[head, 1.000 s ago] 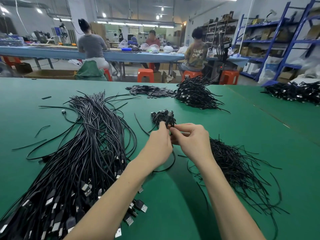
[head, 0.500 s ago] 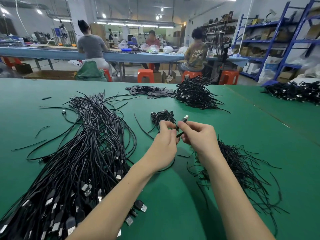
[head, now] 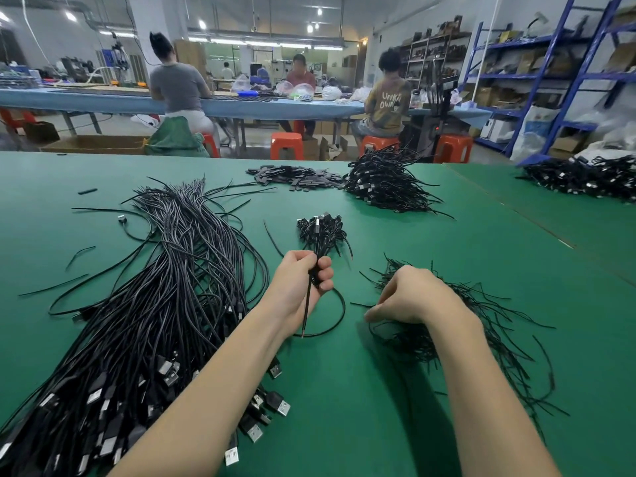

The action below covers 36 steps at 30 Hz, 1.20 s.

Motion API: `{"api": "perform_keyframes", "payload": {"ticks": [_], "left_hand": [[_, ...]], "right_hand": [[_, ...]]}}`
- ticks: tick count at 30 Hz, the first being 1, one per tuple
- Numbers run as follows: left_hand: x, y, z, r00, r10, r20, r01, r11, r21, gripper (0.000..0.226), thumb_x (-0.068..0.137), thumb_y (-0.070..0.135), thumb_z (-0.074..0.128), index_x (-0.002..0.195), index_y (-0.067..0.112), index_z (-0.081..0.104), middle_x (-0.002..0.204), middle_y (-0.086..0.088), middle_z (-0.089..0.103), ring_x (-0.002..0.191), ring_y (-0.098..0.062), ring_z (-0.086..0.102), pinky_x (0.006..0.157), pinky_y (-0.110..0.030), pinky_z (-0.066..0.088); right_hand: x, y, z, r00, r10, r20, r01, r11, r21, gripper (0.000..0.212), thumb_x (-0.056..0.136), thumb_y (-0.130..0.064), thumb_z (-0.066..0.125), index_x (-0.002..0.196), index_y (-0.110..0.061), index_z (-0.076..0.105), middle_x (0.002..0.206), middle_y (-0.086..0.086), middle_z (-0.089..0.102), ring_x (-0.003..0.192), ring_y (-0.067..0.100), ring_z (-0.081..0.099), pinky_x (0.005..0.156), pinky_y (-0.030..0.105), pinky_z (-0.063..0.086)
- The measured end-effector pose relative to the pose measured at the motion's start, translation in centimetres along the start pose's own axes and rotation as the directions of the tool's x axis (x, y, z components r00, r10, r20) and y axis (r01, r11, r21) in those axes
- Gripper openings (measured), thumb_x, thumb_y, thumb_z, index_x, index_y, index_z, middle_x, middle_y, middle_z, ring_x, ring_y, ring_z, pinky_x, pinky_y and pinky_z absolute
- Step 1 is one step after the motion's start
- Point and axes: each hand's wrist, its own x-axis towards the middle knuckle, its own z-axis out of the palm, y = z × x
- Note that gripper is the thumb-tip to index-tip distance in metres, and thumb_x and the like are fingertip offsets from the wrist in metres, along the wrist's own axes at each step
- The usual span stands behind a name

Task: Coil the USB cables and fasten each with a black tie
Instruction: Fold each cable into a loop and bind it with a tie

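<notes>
Fingers [head: 318,270] of the left hand [head: 299,287] squeezed the coiled cable [head: 311,297] above the desk [head: 378,390], while the right hand [head: 409,297] had let go and dipped curled fingers into the ties [head: 457,325], so tying came next.

The left hand [head: 303,284] grips a coiled cable [head: 318,270], whose loose end hangs below the fist and loops on the green table [head: 344,407] beside the wrist. To its right, the right hand [head: 409,297] reaches fingers-down into the pile of black ties [head: 481,325]. Left of the left forearm lies a big bundle of uncoiled cables [head: 155,321].
</notes>
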Motion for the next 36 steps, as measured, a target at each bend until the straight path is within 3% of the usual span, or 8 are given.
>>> {"api": "perform_keyframes", "payload": {"ticks": [3, 10, 13, 17, 21, 26, 30, 36], "left_hand": [[0.0, 0.0, -0.1, 1.000, 0.001, -0.001, -0.001, 1.000, 0.004, 0.017, 0.105, -0.001, 0.028, 0.096, 0.013, 0.032, 0.072, -0.008, 0.048, 0.056, -0.015, 0.039, 0.046, -0.023, 0.033], [0.4, 0.0, -0.4, 1.000, 0.017, 0.013, -0.017, 1.000, 0.013, 0.013, 0.106, 0.002, 0.030, 0.098, 0.012, 0.035, 0.068, -0.005, 0.052, 0.054, -0.014, 0.042, 0.046, -0.023, 0.035], [0.6, -0.3, -0.5, 0.998, 0.062, 0.010, -0.063, 0.993, 0.097, 0.013, 0.106, 0.003, 0.032, 0.097, 0.012, 0.036, 0.070, -0.005, 0.054, 0.055, -0.012, 0.043, 0.048, -0.023, 0.034], [0.8, -1.0, -0.7, 0.976, 0.213, 0.038, -0.207, 0.868, 0.452, 0.012, 0.106, 0.010, 0.035, 0.095, 0.015, 0.038, 0.076, -0.002, 0.057, 0.056, -0.007, 0.048, 0.050, -0.020, 0.039], [0.4, -1.3, -0.3, 0.948, 0.285, 0.140, -0.302, 0.675, 0.673, 0.015, 0.106, 0.019, 0.037, 0.092, 0.023, 0.037, 0.079, 0.000, 0.057, 0.063, -0.011, 0.047, 0.064, -0.032, 0.039], [-0.2, -1.4, -0.1, 0.910, 0.346, 0.230, -0.385, 0.493, 0.781, 0.010, 0.105, 0.019, 0.037, 0.096, 0.015, 0.039, 0.070, 0.006, 0.051, 0.051, 0.000, 0.045, 0.056, -0.027, 0.035], [-0.3, -1.0, -0.1, 0.917, 0.340, 0.209, -0.366, 0.507, 0.781, 0.013, 0.106, 0.018, 0.038, 0.093, 0.019, 0.037, 0.071, 0.006, 0.052, 0.055, -0.005, 0.044, 0.059, -0.031, 0.035], [-0.6, -0.8, 0.2, 0.933, 0.306, 0.188, -0.328, 0.514, 0.793, 0.014, 0.105, 0.019, 0.036, 0.091, 0.021, 0.036, 0.075, 0.006, 0.054, 0.064, -0.013, 0.047, 0.064, -0.035, 0.038]], "right_hand": [[-0.1, -0.7, 0.9, 1.000, 0.016, 0.026, -0.015, 0.999, -0.037, 0.049, 0.062, -0.050, 0.090, 0.098, -0.020, 0.074, 0.097, 0.001, 0.071, 0.093, 0.023, 0.068, 0.087, 0.038, 0.059], [0.2, -1.0, 1.6, 0.998, -0.052, 0.026, 0.055, 0.991, -0.122, 0.028, 0.078, -0.041, 0.073, 0.097, -0.022, 0.071, 0.093, -0.001, 0.069, 0.089, 0.022, 0.065, 0.080, 0.031, 0.054], [0.1, -0.8, 1.1, 0.972, -0.234, -0.008, 0.231, 0.951, 0.205, 0.024, 0.091, -0.039, 0.067, 0.082, -0.017, 0.071, 0.068, -0.007, 0.062, 0.063, 0.011, 0.055, 0.062, 0.026, 0.044], [-0.3, -1.7, 0.1, 0.884, -0.336, -0.326, 0.468, 0.600, 0.649, 0.017, 0.100, -0.029, 0.062, 0.088, -0.020, 0.069, 0.074, -0.006, 0.071, 0.063, 0.006, 0.059, 0.062, 0.018, 0.045], [0.2, -3.1, 1.4, 0.778, -0.288, -0.559, 0.588, 0.650, 0.482, 0.013, 0.094, -0.026, 0.070, 0.082, -0.028, 0.067, 0.072, -0.010, 0.071, 0.066, 0.004, 0.065, 0.064, 0.018, 0.050], [0.3, -3.9, 2.3, 0.693, -0.321, -0.646, 0.623, 0.717, 0.313, 0.006, 0.091, -0.019, 0.072, 0.086, -0.023, 0.074, 0.076, -0.012, 0.070, 0.066, 0.001, 0.060, 0.064, 0.007, 0.042], [0.0, -3.8, 1.5, 0.724, -0.407, -0.557, 0.618, 0.742, 0.260, 0.023, 0.090, -0.007, 0.067, 0.100, -0.023, 0.080, 0.091, -0.005, 0.065, 0.072, -0.007, 0.056, 0.073, 0.001, 0.039], [-0.6, -4.2, 1.6, 0.732, -0.318, -0.602, 0.592, 0.734, 0.332, 0.027, 0.086, -0.003, 0.066, 0.091, -0.023, 0.082, 0.068, -0.021, 0.064, 0.067, -0.012, 0.060, 0.066, -0.001, 0.039]]}}
